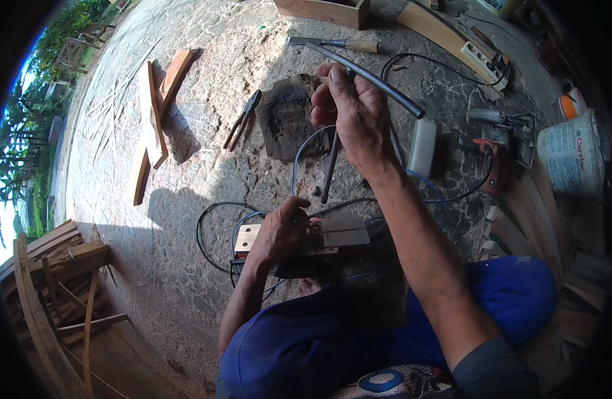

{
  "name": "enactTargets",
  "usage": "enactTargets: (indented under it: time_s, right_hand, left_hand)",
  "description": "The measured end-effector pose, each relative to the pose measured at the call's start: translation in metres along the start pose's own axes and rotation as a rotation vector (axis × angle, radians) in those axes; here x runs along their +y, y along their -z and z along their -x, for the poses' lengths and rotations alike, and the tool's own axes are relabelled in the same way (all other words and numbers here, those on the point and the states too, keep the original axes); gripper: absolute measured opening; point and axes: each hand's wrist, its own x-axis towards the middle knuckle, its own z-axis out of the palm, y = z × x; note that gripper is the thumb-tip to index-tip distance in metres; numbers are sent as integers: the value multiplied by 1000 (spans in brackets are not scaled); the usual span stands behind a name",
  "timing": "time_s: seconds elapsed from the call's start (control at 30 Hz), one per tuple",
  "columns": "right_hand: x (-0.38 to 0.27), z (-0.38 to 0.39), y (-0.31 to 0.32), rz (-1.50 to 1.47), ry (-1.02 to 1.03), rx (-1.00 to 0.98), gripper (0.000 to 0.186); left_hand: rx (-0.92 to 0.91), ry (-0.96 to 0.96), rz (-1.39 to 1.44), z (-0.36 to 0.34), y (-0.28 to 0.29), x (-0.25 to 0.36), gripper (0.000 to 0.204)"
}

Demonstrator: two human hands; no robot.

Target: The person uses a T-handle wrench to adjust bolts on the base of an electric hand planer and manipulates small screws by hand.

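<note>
My right hand (359, 120) is raised over the ground, thumb and fingers closed round a dark metal rod (392, 92) that slants down to the right. A second thin dark bar (330, 166) points downward below that hand; whether it joins the rod is hidden. My left hand (279, 229) lies with curled fingers over what looks like an electric planer (346, 233), its flat metal plates facing up, in front of my crossed legs. Pliers (243, 120) and a dark, sooty block (283, 116) lie beyond my hands. Farther off is a chisel (346, 44) with a wooden handle.
Cables (206, 236) loop round the planer. To the right are a white oblong block (422, 147), a power tool (495, 149), a power strip (485, 61) and a white bucket (572, 156). Crossed wooden pieces (150, 120) lie left; stacked timber (60, 266) stands lower left. A wooden box (326, 12) is at the back.
</note>
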Motion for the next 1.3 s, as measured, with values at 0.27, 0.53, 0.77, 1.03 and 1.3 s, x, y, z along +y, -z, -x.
enactTargets:
  time_s: [0.27, 0.53, 0.77, 1.03, 1.3]
  right_hand:
    - [7, -3, 13, 323, 85, -39, 31]
    - [19, -3, 19, 308, 8, -68, 31]
    - [27, -5, 18, 246, -14, -73, 34]
    - [27, -8, 27, 210, -36, -59, 38]
    - [29, -9, 31, 156, -74, -42, 38]
  left_hand:
    - [-75, -1, -330, -50, 6, -25, 27]
    - [-372, -58, -535, -32, 0, 1, 26]
    - [-291, -202, -529, -30, -14, -17, 26]
    - [-320, -100, -423, -32, -6, -21, 25]
    - [-266, 126, -307, -34, -7, 0, 29]
